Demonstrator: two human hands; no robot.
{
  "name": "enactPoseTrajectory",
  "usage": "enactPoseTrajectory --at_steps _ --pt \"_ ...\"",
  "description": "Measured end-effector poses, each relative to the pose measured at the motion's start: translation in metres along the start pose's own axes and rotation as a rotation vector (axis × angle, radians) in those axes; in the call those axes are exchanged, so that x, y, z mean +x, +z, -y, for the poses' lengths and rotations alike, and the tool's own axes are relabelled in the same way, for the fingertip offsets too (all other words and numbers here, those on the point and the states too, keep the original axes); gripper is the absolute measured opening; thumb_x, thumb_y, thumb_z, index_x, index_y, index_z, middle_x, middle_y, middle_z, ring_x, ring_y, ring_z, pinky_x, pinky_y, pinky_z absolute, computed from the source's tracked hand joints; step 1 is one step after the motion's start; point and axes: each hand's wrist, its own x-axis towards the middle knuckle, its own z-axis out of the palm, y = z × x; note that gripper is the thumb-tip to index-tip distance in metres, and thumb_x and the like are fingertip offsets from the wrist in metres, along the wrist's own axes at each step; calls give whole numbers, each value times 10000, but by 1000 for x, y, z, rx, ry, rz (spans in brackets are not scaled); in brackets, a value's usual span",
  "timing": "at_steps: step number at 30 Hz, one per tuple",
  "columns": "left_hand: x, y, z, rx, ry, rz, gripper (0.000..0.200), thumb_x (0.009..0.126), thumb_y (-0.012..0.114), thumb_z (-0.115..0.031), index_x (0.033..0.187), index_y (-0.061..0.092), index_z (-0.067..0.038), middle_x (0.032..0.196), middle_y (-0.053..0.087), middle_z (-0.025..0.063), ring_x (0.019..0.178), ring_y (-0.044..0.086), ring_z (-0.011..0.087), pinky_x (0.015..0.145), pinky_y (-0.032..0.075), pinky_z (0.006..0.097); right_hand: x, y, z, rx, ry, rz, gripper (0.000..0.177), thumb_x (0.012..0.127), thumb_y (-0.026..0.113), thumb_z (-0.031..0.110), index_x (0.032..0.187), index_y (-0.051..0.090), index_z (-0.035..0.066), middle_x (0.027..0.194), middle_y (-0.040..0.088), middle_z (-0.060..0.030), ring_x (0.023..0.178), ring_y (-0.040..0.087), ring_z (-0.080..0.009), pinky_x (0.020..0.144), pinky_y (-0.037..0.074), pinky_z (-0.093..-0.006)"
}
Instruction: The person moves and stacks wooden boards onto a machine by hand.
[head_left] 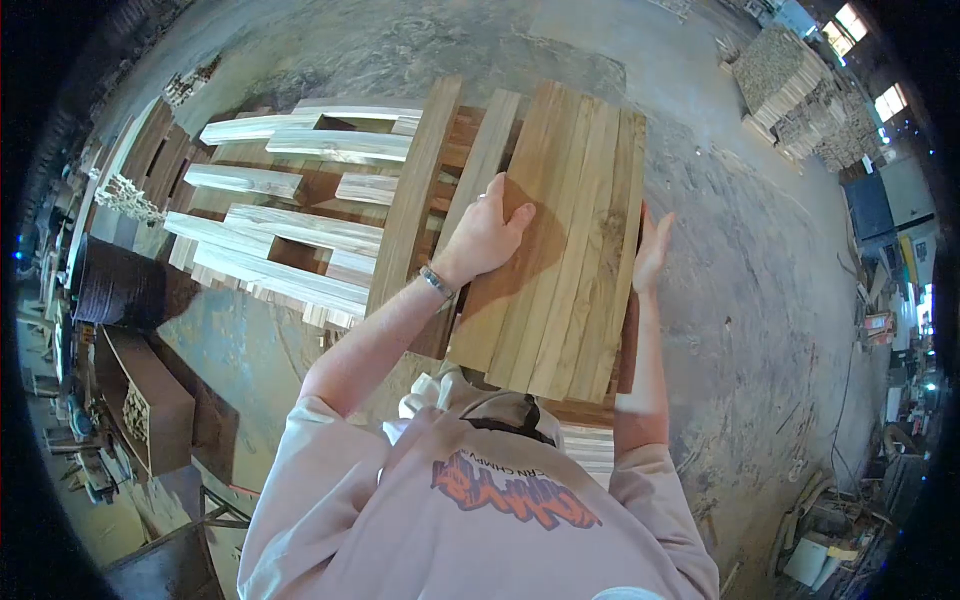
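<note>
Several long tan wooden planks (575, 260) lie edge to edge as one flat set, running from just in front of the person's chest away toward the upper middle of the view, tilted a little to the right. The left hand (490, 235) rests palm down on the top face of the set near its left side, fingers loosely curved and pressed to the wood, not closed around anything. A metal wrist bracelet (437, 282) sits just behind it. The right hand (652, 250) is open and flat, fingers stretched out, with its palm set against the right outer edge of the planks. To the left, touching or just beside the set, spreads a pile of pale and reddish-brown boards (300, 230), laid crosswise in uneven layers. All of it stands on a grey concrete floor (740, 300). Well apart, at the upper right, stand stacks of cut timber (790, 90). A pink printed shirt (480, 520) fills the bottom.
</note>
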Motion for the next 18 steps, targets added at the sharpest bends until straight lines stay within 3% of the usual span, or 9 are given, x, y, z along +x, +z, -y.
enactPoseTrajectory --at_steps 4,8,10,12,13,14,16,18 --pt "-5 1 -4 37 44 -4 706 915 549 -316 1359 259 150 1098 566 370 1028 564 488 894 462 476 4 -8 -4 3 12 -19 789 973 215 603 1425 301 -39 1419 405 -122 1283 412 -207 1068 324 -351" --pt "0 -14 -9 30 -10 -7 526 890 575 -285 1206 469 123 1076 588 339 978 589 457 844 482 472 -4 7 3 32 4 16 774 979 210 591 1429 296 -33 1431 397 -112 1294 401 -206 1073 317 -352" --pt "-1 -26 -6 34 -10 11 455 877 590 -269 1124 544 110 1053 601 324 951 602 440 821 492 467 -17 22 9 116 63 -146 768 978 217 590 1444 274 -18 1446 386 -102 1310 385 -212 1082 306 -352" --pt "-10 -40 4 98 107 -264 344 851 615 -242 959 617 84 988 623 276 893 625 400 763 510 459 -47 31 10 148 52 -115 758 977 231 587 1456 256 0 1461 364 -96 1325 366 -216 1092 295 -357" --pt "-9 -37 29 337 284 -314 391 841 636 -245 1061 567 70 940 623 254 856 634 390 737 524 452 -66 35 9 179 48 -95 750 977 245 584 1468 237 18 1477 343 -90 1340 348 -220 1102 283 -362" --pt "-14 -36 30 344 275 -314 391 841 636 -245 1061 567 70 940 623 254 856 634 390 737 524 452 -85 40 7 185 57 -93 750 977 245 584 1468 237 18 1477 343 -90 1340 348 -220 1102 283 -362" --pt "-26 -28 28 513 30 -159 487 840 640 -260 1180 477 48 937 621 252 862 635 400 733 530 467 -117 47 5 213 101 -239 751 969 282 586 1486 199 49 1513 280 -85 1371 307 -223 1121 256 -378" --pt "-23 -24 28 542 -17 -102 568 840 643 -278 1240 387 34 935 620 257 861 637 415 750 529 481 -134 46 3 200 82 -195 755 964 295 588 1492 187 59 1523 259 -79 1379 293 -219 1125 249 -384"
